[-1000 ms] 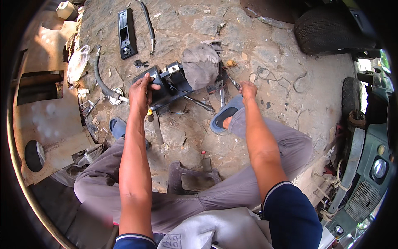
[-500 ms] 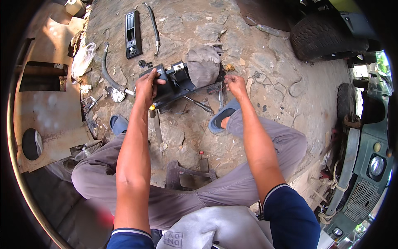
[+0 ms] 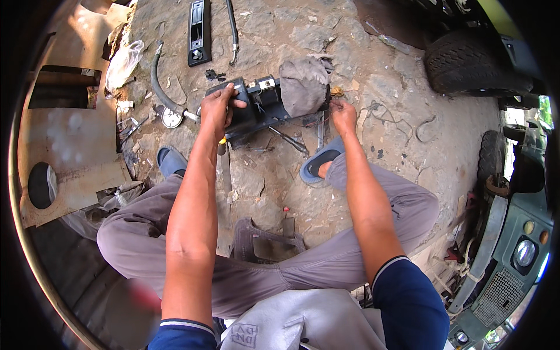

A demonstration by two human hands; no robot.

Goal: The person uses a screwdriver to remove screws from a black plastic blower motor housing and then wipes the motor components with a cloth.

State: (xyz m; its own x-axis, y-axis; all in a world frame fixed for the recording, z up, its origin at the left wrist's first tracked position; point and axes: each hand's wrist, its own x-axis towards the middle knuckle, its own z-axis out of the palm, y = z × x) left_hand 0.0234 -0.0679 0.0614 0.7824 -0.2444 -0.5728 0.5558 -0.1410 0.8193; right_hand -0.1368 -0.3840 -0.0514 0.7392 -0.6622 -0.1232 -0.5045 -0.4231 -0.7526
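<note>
A black plastic housing with a boxy left end lies on the ground before me. My left hand grips its left end, thumb and fingers bent over the edge. On the housing's right part sits a crumpled grey cloth. A small metal-topped part sticks up beside the cloth. My right hand is closed in a pinch by the housing's right end, near some thin wires; what its fingertips hold is too small to make out. A black-handled screwdriver lies along the near side.
A hose with a round dial gauge is at left. Farther off lie a long black panel and another hose. Loose wire is at right. A tyre and a green vehicle front stand farther right.
The whole view has shifted a little, so the ground items appear farther right and higher. Both hands keep about the same places at the housing.
</note>
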